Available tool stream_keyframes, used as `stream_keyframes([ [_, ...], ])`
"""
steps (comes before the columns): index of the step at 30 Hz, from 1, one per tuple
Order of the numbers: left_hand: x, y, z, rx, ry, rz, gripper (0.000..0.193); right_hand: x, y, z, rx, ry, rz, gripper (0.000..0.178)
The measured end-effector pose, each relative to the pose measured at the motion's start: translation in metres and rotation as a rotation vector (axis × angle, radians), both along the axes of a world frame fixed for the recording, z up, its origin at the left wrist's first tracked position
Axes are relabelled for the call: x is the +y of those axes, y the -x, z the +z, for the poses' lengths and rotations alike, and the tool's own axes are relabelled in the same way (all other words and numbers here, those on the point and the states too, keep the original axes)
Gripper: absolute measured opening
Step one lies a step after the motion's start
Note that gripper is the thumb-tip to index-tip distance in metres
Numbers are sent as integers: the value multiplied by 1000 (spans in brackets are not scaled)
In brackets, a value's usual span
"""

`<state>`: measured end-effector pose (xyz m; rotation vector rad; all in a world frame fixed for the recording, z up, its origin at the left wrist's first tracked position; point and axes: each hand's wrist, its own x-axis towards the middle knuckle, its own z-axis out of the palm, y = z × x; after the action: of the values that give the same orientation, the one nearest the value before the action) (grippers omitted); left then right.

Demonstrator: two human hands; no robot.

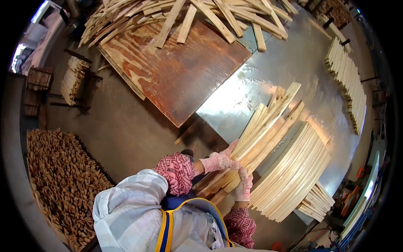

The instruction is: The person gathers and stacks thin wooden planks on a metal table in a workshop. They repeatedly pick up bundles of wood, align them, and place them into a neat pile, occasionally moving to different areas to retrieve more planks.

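I've got both grips loaded: left hand [228, 158] and right hand [244, 185] close around loose slats [258, 145] at 4 o'clock, just beside a squared stack [291, 173]; I'd call the work partway, with that stack neat, the held slats uneven and a big heap [212, 21] tangled at 12; near ends seem to jut past the table [285, 69] edge toward 6; bare metal at 2 and brown board [180, 71] at 11 offer room; the stack crowds 4.
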<state>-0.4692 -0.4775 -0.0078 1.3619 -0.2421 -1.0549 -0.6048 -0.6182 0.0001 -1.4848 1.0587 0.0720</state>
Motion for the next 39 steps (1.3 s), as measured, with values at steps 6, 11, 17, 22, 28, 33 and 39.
stream_keyframes([
  [6,-17,-66,105,-149,297,118,128,-37,-78,68,-425,-120,22,39],
  [11,49,-70,216,-260,421,197,129,-16,-97,151,-562,162,458,37],
  [17,161,-17,196,-92,690,260,131,52,-80,118,-743,-96,490,54],
  [22,285,-5,161,-226,577,546,125,193,-138,109,-732,13,777,41],
  [28,477,16,195,-444,627,822,109,420,-174,188,-1019,568,1240,44],
  [33,625,81,206,-598,109,1067,118,580,-159,200,-651,-481,1229,63],
  [39,723,127,146,-468,191,1544,135,728,-121,162,-414,-642,1596,73],
])
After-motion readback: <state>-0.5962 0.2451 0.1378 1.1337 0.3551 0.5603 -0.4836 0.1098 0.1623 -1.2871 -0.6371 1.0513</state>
